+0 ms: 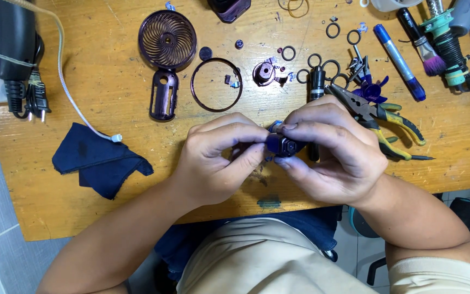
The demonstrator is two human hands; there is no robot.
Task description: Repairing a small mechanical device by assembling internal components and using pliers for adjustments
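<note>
Both hands working together low over table edge: I'm seeing left hand and right hand pinching small purple part between fingertips, steadying it; pliers lying close beside for reach

No packages, signs or screens are to be seen on the wooden workbench. No label can be made out on any tool (the small bands on them are too blurred to tell).
</note>
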